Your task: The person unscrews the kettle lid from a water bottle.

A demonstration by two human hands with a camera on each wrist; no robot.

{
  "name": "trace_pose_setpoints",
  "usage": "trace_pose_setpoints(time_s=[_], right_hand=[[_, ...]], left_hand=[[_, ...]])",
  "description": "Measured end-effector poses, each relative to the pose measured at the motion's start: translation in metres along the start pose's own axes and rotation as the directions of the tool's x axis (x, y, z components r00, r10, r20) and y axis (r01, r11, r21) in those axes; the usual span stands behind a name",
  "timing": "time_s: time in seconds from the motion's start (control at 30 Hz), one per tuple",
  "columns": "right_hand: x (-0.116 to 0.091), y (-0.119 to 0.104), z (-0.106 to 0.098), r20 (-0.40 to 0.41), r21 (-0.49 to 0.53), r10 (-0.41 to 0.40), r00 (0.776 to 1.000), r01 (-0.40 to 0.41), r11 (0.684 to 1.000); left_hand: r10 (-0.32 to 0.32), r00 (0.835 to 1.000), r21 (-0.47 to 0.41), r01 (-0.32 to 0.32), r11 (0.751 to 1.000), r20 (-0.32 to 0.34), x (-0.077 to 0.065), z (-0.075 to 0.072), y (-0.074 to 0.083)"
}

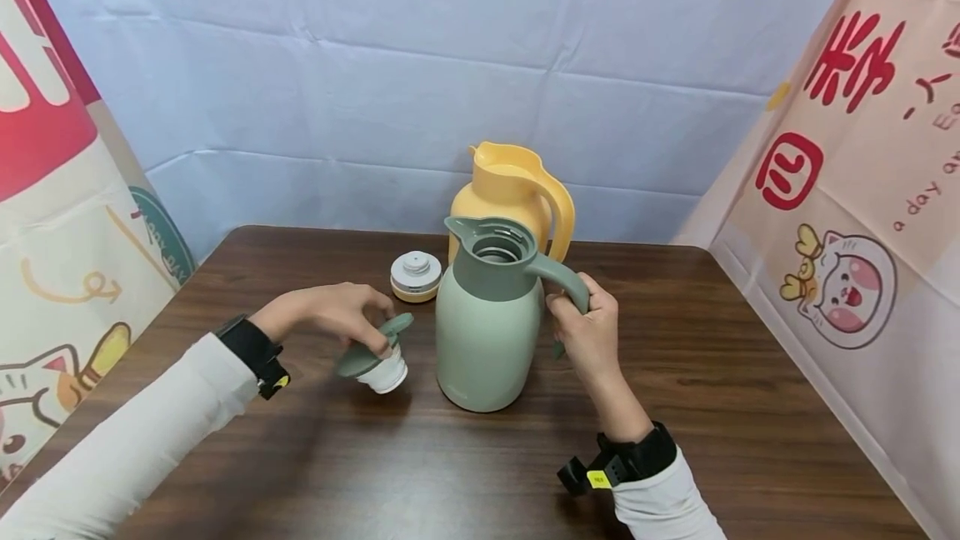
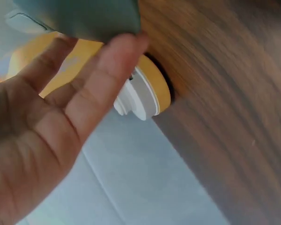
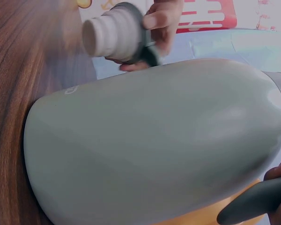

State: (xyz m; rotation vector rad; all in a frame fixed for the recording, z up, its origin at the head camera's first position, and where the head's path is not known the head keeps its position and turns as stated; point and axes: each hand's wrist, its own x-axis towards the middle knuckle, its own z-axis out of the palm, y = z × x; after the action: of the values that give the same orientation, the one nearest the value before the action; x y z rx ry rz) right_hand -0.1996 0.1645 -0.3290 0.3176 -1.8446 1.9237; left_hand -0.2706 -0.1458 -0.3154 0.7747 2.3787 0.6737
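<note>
A green thermos jug (image 1: 487, 340) stands upright on the table with its mouth uncovered. My right hand (image 1: 588, 327) grips its handle (image 1: 558, 272), fingers curled round it; in the right wrist view the jug's body (image 3: 150, 140) fills most of the frame. To the jug's left, my left hand (image 1: 341, 315) pinches a green lid with a white stopper (image 1: 384, 373), held tilted above the table with the stopper pointing down. The left wrist view shows the lid's green top (image 2: 93, 18) at the fingertips.
Behind the green jug stands a yellow thermos jug (image 1: 510, 182), also without a lid. A white and yellow lid (image 1: 416, 275) lies on the wooden table (image 1: 720, 373) beside it. Pale cloth (image 1: 360, 90) hangs behind the table, and printed cloths hang at both sides.
</note>
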Motion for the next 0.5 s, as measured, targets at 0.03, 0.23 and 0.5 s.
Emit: trace_pose_setpoints(time_s=[0.03,0.23,0.5], right_hand=[[0.000,0.000,0.000,-0.002,0.000,0.004,1.000,-0.004,1.000],[-0.001,0.002,-0.001,0.003,-0.002,-0.002,1.000,0.002,1.000],[-0.001,0.002,-0.002,0.034,-0.001,-0.036,0.999,0.036,0.999]], left_hand=[[0.031,1.000,-0.056,-0.031,0.998,-0.002,-0.002,0.000,-0.002],[0.194,0.974,-0.272,-0.219,0.937,-0.117,-0.012,0.006,-0.024],[0.267,0.894,-0.408,-0.409,0.816,-0.361,-0.022,0.029,-0.040]])
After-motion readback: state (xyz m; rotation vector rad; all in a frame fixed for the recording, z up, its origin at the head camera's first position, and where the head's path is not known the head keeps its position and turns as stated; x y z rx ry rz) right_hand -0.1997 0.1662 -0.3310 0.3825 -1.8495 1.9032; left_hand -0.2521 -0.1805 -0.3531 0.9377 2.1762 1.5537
